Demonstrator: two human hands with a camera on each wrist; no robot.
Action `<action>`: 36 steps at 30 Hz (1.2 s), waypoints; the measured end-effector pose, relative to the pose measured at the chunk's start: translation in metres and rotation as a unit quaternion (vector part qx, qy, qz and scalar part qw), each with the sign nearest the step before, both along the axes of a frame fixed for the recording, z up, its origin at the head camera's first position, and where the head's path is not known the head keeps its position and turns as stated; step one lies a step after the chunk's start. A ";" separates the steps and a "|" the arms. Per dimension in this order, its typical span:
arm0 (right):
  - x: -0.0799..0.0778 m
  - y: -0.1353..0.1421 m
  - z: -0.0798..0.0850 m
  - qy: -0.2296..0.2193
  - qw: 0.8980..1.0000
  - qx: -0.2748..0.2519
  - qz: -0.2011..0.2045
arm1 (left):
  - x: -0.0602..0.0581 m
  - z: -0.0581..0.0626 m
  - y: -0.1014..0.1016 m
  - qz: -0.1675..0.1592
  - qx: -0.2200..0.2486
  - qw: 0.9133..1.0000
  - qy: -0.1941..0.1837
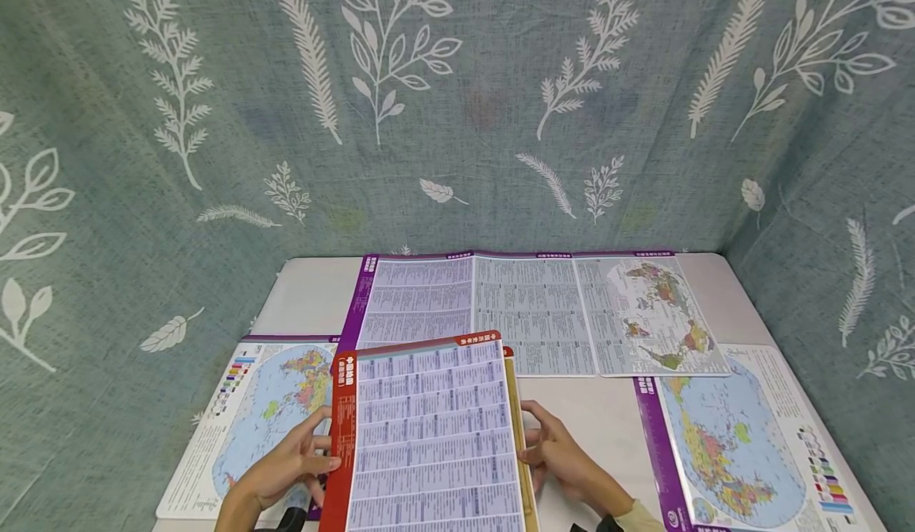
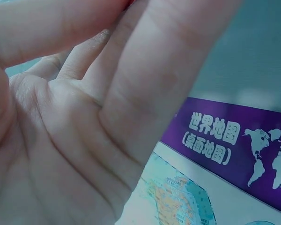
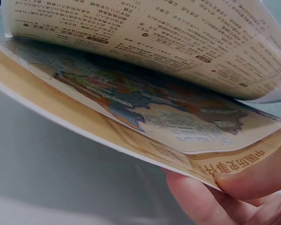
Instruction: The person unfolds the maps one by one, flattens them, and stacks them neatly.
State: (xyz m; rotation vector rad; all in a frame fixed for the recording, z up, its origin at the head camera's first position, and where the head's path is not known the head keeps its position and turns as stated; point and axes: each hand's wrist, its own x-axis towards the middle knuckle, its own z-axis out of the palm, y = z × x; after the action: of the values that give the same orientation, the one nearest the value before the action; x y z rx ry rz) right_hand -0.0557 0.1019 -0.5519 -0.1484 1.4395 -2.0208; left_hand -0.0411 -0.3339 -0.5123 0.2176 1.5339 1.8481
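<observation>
A folded laminated map (image 1: 436,437) with a red border and columns of small print is held up at the front centre. My left hand (image 1: 286,460) grips its red left edge; in the left wrist view the palm and fingers (image 2: 145,61) hide most of that grip. At the right side my right hand (image 1: 561,456) pinches the edge of a tan panel of the same map. The right wrist view shows the layers apart: a printed sheet (image 3: 178,37) curves above a coloured map panel (image 3: 145,103), and thumb and finger hold the tan panel (image 3: 75,108) below.
An unfolded purple-edged chart (image 1: 525,310) lies across the back of the white table (image 1: 314,286). One purple-edged world map (image 1: 250,389) lies at left, partly under my left hand, and another (image 1: 736,445) at right. Patterned green cloth (image 1: 493,119) surrounds the table.
</observation>
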 end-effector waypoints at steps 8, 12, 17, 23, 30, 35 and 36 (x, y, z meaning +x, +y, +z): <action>-0.003 0.005 0.003 0.001 1.000 0.007 -0.005 | -0.003 0.005 0.004 0.002 0.010 1.000 0.011; -0.005 0.008 0.004 0.006 1.000 0.010 -0.007 | -0.006 0.007 0.005 -0.002 0.010 1.000 0.019; -0.007 0.011 0.005 0.011 1.000 0.009 -0.010 | -0.011 0.011 0.006 -0.007 -0.007 1.000 0.027; -0.009 0.015 0.006 0.018 1.000 0.007 -0.012 | -0.014 0.013 0.008 -0.007 -0.009 0.999 0.037; -0.011 0.018 0.008 0.021 1.000 0.014 -0.013 | -0.017 0.013 0.011 -0.008 0.003 0.999 0.038; -0.012 0.019 0.008 0.020 1.000 0.013 -0.016 | -0.020 0.011 0.012 -0.004 0.011 0.999 0.041; -0.012 0.020 0.008 0.021 1.000 0.013 -0.018 | -0.021 0.011 0.012 -0.004 0.012 0.999 0.042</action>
State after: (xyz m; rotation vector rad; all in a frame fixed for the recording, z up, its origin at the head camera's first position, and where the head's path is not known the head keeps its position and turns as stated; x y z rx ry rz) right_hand -0.0678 0.1216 -0.5440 -0.1546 1.5033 -2.0387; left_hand -0.0619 -0.3216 -0.5012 0.3166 1.5657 1.8743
